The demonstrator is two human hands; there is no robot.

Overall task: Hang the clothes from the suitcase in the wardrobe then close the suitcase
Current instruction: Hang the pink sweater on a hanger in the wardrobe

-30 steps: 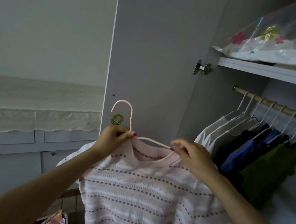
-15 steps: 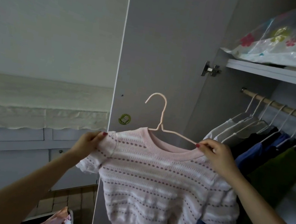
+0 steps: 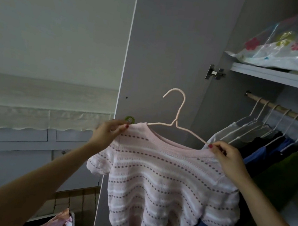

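Top (image 3: 169, 178) sits on hanger (image 3: 176, 122), held between my hands before the door. Left hand (image 3: 107, 132) pinches left shoulder, right hand (image 3: 228, 159) pinches right shoulder and wire. Rail (image 3: 283, 111) lies up-right, farther in; right hand nearer it.
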